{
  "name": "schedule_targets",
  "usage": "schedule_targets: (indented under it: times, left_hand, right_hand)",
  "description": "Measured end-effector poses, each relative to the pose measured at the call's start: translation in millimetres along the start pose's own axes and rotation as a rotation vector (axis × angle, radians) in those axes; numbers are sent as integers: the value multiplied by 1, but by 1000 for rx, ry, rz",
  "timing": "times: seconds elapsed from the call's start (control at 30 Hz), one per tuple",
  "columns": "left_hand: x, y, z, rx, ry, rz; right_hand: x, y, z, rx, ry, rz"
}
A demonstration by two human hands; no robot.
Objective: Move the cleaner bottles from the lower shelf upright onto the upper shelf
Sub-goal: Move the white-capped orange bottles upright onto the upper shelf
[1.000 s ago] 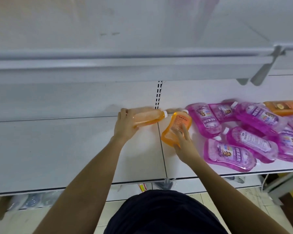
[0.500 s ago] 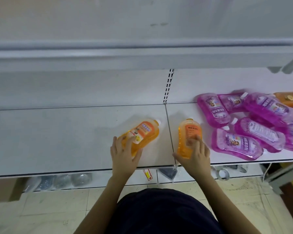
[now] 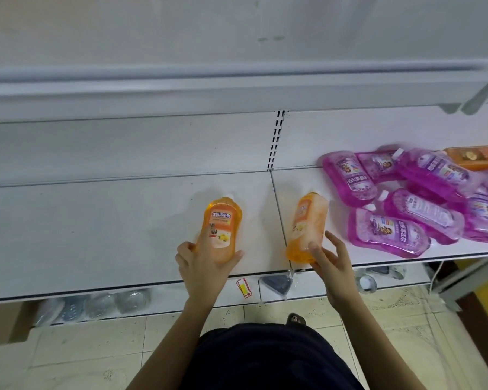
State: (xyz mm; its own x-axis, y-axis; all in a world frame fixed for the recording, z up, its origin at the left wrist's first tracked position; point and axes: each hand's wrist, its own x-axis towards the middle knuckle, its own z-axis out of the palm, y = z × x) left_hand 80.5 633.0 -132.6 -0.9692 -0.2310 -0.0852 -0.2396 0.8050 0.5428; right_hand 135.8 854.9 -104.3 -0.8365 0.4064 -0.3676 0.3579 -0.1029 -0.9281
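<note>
Left hand (image 3: 206, 263) fingers wrapped around labelled orange plastic cleaner bottle (image 3: 222, 230); right hand (image 3: 331, 264) fingers hold second orange bottle (image 3: 307, 226), over white shelf (image 3: 96, 235).

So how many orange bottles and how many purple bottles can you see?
Orange bottles: 3
Purple bottles: at least 6; the pile overlaps and runs past the right edge
Total: at least 9
</note>
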Motion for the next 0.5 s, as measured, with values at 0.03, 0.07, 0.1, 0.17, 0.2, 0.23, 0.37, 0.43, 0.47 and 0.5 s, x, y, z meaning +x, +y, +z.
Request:
schedule_targets:
  times: [0.03,0.07,0.1,0.17,0.2,0.23,0.37,0.43,0.47,0.5]
  left_hand:
    - [0,0,0,-37,-19,0]
    - [-1,-1,-1,-79,-41,11]
    - [-2,-1,-1,-118,-59,21]
    - [-2,-1,-1,-178,-83,10]
    - [-2,-2,-1,-191,-94,-9]
    - [0,-3,0,-192,-106,-29]
    - [13,0,-2,-196,-218,-101]
    - [21,5,-4,-226,-270,-167]
    - [25,7,-5,-216,-301,-203]
    - [28,8,-7,-214,-343,-240]
  right_hand:
    - [-1,2,-2,32,-33,7]
    - [-1,3,-4,30,-68,9]
    - [1,4,-5,30,-97,13]
    - [6,4,-6,31,-96,42]
    - [8,5,-6,26,-61,61]
    - [10,5,-7,12,-14,85]
    - [17,2,-5,6,130,177]
    - [23,-6,-1,-11,152,191]
    - [26,-9,2,-36,148,207]
    - [29,-11,4,-65,142,233]
